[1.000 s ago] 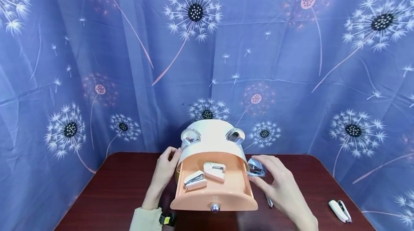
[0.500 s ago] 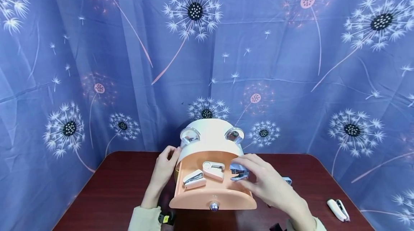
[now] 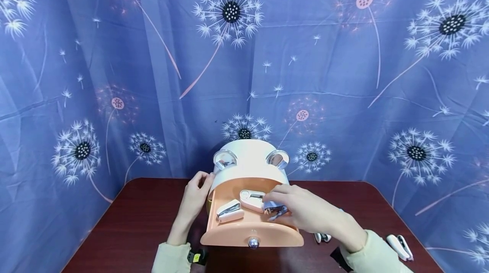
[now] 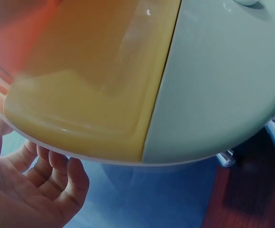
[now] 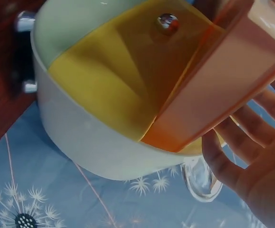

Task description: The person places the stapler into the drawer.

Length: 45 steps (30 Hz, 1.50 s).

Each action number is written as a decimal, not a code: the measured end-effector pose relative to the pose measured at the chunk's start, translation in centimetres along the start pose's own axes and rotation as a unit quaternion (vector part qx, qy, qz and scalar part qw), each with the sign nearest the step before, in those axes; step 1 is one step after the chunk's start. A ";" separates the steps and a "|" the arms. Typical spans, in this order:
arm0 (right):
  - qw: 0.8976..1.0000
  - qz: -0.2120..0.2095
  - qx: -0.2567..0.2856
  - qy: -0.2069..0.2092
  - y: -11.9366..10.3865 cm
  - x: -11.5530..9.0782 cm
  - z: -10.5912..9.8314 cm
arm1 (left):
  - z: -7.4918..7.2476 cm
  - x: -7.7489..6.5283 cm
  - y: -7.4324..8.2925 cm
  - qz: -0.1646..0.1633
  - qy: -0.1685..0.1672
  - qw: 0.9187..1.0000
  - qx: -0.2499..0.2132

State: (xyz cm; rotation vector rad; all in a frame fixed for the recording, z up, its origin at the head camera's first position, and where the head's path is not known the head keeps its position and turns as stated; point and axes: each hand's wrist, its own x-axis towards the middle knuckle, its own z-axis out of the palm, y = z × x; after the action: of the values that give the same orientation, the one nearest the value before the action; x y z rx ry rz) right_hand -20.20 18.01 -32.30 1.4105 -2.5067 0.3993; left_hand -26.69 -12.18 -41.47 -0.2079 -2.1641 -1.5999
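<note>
In the head view, my right hand [image 3: 305,208] pinches a blue stapler [image 3: 274,210] inside the pulled-out peach drawer [image 3: 227,237]. The blue stapler is close to a white stapler [image 3: 251,201]; whether they touch is hard to tell. Another pale stapler [image 3: 230,212] lies at the drawer's left. The drawer belongs to a rounded white desk organizer [image 3: 248,158]. My left hand [image 3: 195,198] holds the organizer's left side, its bent fingers [image 4: 73,183] at the rim in the left wrist view. The drawer side hides the blue stapler in the right wrist view.
A white stapler [image 3: 400,247] lies on the dark red table [image 3: 130,218] at the right. Another stapler [image 3: 322,237] shows partly beneath my right forearm. The organizer's lower fronts are yellow [image 4: 90,95] and pale green [image 4: 218,80]. A blue dandelion curtain [image 3: 324,65] hangs behind.
My right hand has carried the blue stapler leftward, from beside the organizer over the drawer's right wall and down into the drawer. The left hand stays in place.
</note>
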 end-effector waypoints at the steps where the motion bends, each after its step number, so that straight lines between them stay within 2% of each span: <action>1: 1.000 -0.002 -0.005 -0.009 0.0 0.1 -0.1 | 0.0 0.0 0.0 0.000 0.001 1.000 0.001; 8: 0.998 -0.015 -0.030 -0.062 -0.3 0.8 -0.1 | 0.0 -0.1 0.0 -0.006 -0.004 1.000 0.004; 14: 0.996 0.000 -0.015 -0.086 -0.4 1.2 -0.2 | 0.0 -0.1 0.0 -0.008 0.003 1.000 0.010; 21: 0.997 0.018 -0.010 -0.081 -0.3 1.1 0.1 | 0.1 0.0 -0.2 -0.002 0.007 1.000 0.008; 24: 0.997 0.028 0.009 -0.071 -0.3 0.9 -0.1 | 0.1 0.0 -0.2 0.002 0.006 1.000 0.007; 29: 0.998 0.034 0.045 -0.029 -0.5 0.2 -0.9 | 0.0 0.0 -0.1 0.001 0.001 1.000 0.000; 33: 0.997 0.061 0.030 0.021 -1.4 -0.8 -1.2 | 0.0 0.0 0.0 0.002 0.002 1.000 0.000; 35: 0.996 0.060 0.012 0.061 -2.0 -1.3 -1.1 | 0.0 0.0 0.0 0.002 0.001 1.000 0.000; 40: 0.987 0.004 -0.026 0.159 -3.6 -1.9 -0.6 | 0.0 0.0 0.0 0.001 0.004 1.000 0.000; 45: 0.976 -0.034 -0.051 0.210 -4.8 -2.4 -0.1 | 0.1 0.1 -0.1 0.002 0.004 1.000 0.000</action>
State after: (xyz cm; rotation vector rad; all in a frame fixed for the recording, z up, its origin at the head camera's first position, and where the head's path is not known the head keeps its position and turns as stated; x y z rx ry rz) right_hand -14.80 17.57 -32.41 1.2198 -2.1035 0.4884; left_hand -26.82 -12.17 -41.54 -0.2060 -2.1556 -1.5953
